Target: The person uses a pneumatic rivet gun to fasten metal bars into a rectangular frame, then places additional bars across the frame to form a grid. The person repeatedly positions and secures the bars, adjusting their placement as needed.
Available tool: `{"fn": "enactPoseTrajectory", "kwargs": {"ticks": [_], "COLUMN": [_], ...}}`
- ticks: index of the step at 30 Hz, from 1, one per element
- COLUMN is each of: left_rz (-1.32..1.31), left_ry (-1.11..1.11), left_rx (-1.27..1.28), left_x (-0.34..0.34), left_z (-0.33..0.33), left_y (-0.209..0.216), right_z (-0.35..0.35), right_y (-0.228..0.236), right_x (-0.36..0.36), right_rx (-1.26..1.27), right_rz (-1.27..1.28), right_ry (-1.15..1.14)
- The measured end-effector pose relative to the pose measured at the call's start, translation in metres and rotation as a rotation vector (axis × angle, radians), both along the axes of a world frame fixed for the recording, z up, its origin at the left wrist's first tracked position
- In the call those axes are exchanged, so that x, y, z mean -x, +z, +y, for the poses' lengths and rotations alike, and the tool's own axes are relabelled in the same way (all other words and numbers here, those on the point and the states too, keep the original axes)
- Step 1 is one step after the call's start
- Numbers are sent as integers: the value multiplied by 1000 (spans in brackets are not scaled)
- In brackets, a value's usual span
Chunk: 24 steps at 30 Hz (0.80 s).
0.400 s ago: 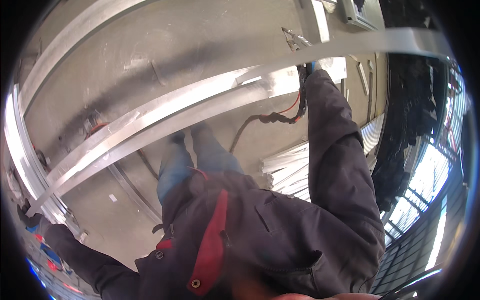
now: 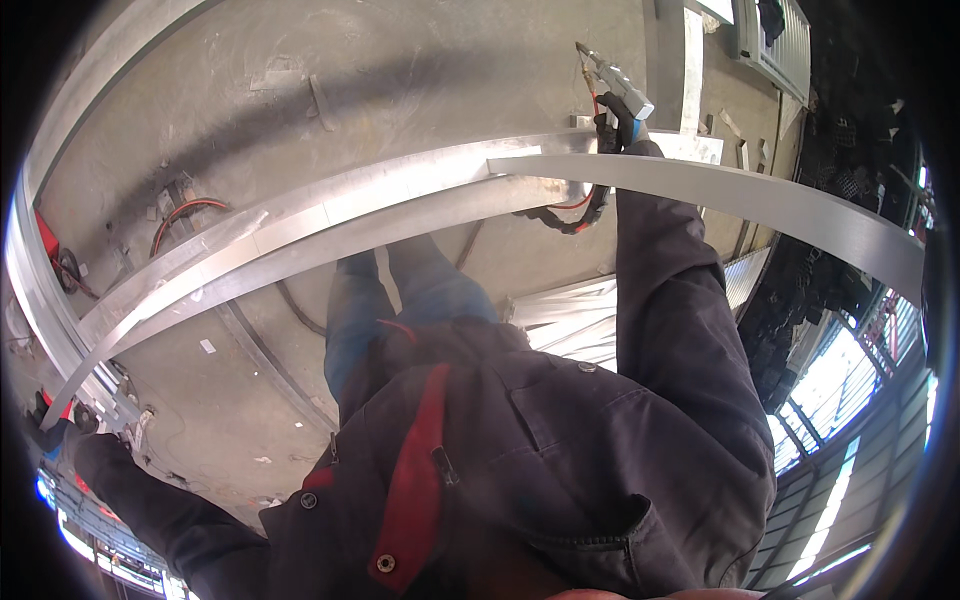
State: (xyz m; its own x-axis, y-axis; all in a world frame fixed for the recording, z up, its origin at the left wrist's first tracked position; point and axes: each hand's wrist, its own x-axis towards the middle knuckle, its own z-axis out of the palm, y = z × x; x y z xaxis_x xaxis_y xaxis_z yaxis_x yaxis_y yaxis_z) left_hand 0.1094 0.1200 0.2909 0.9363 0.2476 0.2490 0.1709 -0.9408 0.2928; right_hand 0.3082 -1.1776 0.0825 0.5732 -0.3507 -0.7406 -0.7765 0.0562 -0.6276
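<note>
My left hand (image 2: 62, 428), in a dark glove at the far left, is closed round the end of a thin metal strip (image 2: 82, 378) that runs up beside a long, pale metal beam (image 2: 300, 228). My right hand (image 2: 626, 124), also gloved, grips a silver welding torch (image 2: 622, 88) just beyond the beam. Its pointed tip is directed away to the upper left, apart from the metal. A black cable with a red line hangs from the torch. Another stretch of flat bar (image 2: 760, 190) crosses over my right forearm; whether it joins the left-hand strip I cannot tell.
Below the beam, a stack of pale metal profiles (image 2: 570, 325) lies near my right arm. More long profiles (image 2: 60, 310) run along the left side. A looped red hose (image 2: 185, 212) lies on the concrete floor (image 2: 420, 70). A ribbed panel (image 2: 775, 50) stands at the upper right.
The bar at the right has come down in the picture, from above my right hand to across the forearm, uncovering the torch. My left hand keeps its hold on the strip.
</note>
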Motion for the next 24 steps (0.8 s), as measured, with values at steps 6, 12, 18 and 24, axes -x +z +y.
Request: {"fn": "enactPoseTrajectory", "kwargs": {"ticks": [6,12,18,24], "left_rz": [-89,-565,-734,-626], "left_ry": [192,321,441,325], "left_rx": [198,427,896,696], "left_x": [9,-23,-54,-43], "left_z": [-42,-150,-219,-215], "left_y": [-10,5,33,27], "right_z": [-18,39,62,91], "right_y": [-29,-32,-3,19], "right_x": [13,10,24,40], "right_rx": [54,-34,-32,-85], "right_rz": [-13,22,-34,-117], "right_ry": [178,7,-54,-94]}}
